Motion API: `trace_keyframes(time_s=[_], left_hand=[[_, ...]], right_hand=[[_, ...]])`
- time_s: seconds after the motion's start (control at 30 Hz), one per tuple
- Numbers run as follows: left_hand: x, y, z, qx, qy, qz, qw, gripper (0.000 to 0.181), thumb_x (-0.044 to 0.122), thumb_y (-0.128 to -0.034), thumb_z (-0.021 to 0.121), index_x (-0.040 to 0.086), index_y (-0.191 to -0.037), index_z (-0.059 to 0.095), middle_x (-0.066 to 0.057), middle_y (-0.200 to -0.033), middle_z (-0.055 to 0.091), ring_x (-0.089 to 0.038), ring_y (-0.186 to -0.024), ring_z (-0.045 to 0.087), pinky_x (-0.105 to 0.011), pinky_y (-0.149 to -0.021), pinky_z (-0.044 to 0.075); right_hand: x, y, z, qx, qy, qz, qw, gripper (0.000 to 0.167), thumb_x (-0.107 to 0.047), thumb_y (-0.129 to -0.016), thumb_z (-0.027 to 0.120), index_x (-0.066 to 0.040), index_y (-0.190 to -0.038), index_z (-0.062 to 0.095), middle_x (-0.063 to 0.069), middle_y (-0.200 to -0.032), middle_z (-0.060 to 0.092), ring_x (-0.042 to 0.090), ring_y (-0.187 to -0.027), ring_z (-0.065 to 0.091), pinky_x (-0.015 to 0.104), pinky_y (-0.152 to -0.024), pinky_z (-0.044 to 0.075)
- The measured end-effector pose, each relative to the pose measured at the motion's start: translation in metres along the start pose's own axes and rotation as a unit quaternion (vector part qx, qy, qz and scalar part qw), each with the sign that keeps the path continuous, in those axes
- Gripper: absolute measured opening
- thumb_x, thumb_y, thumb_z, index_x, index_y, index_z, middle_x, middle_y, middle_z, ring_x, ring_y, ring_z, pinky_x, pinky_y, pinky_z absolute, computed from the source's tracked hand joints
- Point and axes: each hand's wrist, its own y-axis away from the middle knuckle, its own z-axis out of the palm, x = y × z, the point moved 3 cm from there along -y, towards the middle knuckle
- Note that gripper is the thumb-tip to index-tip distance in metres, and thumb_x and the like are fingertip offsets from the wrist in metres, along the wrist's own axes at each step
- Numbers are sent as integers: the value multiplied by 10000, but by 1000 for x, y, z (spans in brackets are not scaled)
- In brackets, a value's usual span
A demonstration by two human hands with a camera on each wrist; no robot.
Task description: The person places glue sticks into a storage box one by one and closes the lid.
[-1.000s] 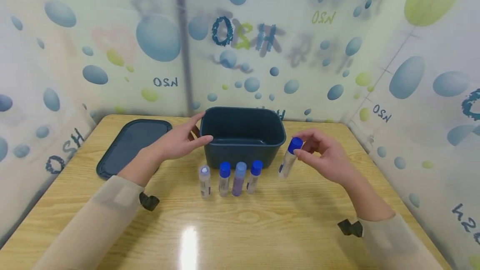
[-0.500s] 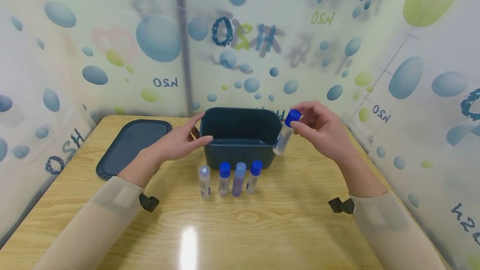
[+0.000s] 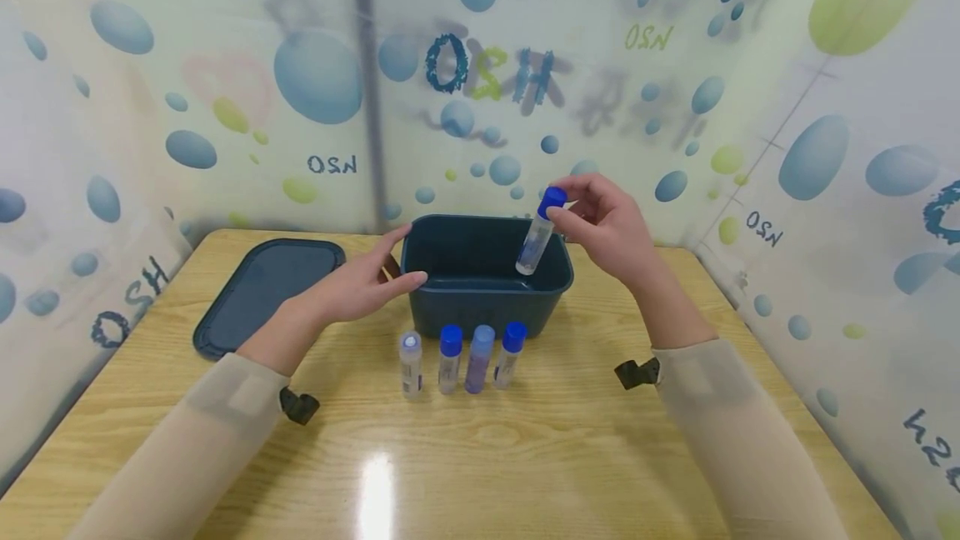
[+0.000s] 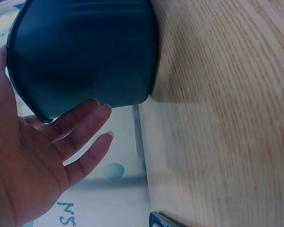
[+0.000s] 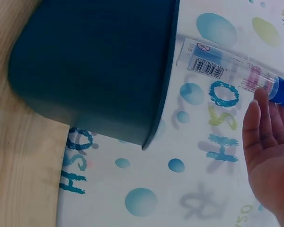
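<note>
Over the right part of the dark blue container (image 3: 487, 311), my right hand (image 3: 611, 232) pinches a clear tube (image 3: 534, 247) by its blue cap; the tube tilts, its lower end at the opening. In the right wrist view, the tube (image 5: 227, 67) shows a barcode label, and my fingers (image 5: 262, 118) hold the cap. At the container's left end, my left hand (image 3: 356, 283) spreads with its thumb at the near rim. The left wrist view shows its fingers (image 4: 83, 132) extended beside the container (image 4: 85, 56).
Four upright tubes stand in front of the container: one pale-topped (image 3: 411, 365), two blue-capped (image 3: 449, 361) (image 3: 508, 357), and a purple one with a light blue cap (image 3: 478, 361). A dark lid (image 3: 266, 286) lies at left on the wooden table (image 3: 465, 457).
My right hand has lifted the tube and moved left, from right of the container to above its opening. The left hand stays at the container's left end.
</note>
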Motion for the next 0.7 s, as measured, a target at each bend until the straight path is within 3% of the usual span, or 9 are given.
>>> trace_keyframes(time_s=[0.13, 0.37, 0.57, 0.7], left_hand=[[1, 0, 0, -16, 12, -5, 10000, 975, 717, -1066, 547, 292, -1785, 44, -88, -1241, 719, -250, -1110, 696, -473, -929, 589], [0, 0, 0, -38, 42, -26, 10000, 983, 717, -1065, 550, 285, -1785, 39, -93, -1246, 715, -253, -1114, 692, -475, -934, 587], [-1, 1, 0, -59, 89, -47, 9999, 992, 720, -1063, 551, 282, -1785, 31, -91, -1242, 715, -250, -1110, 695, -478, -937, 587], [1, 0, 0, -83, 88, -48, 9999, 992, 725, -1062, 547, 280, -1784, 32, -91, -1242, 717, -251, -1109, 696, -476, -937, 587]], right_hand=[[9, -11, 13, -74, 85, 233, 9997, 344, -137, -1078, 712, -35, -1401, 648, 18, -1143, 710, 351, -939, 733, 274, -776, 603], [24, -26, 36, -301, 114, 501, 9982, 352, -179, -1074, 727, -47, -1390, 650, 116, -1188, 714, 254, -935, 723, 266, -808, 598], [36, -40, 54, -545, 191, 647, 9962, 365, -214, -1067, 740, -65, -1391, 662, 149, -1240, 722, 323, -987, 739, 303, -825, 613], [41, -48, 64, -749, 290, 757, 9939, 377, -232, -1061, 747, -68, -1391, 667, 161, -1289, 722, 373, -1038, 750, 391, -875, 632]])
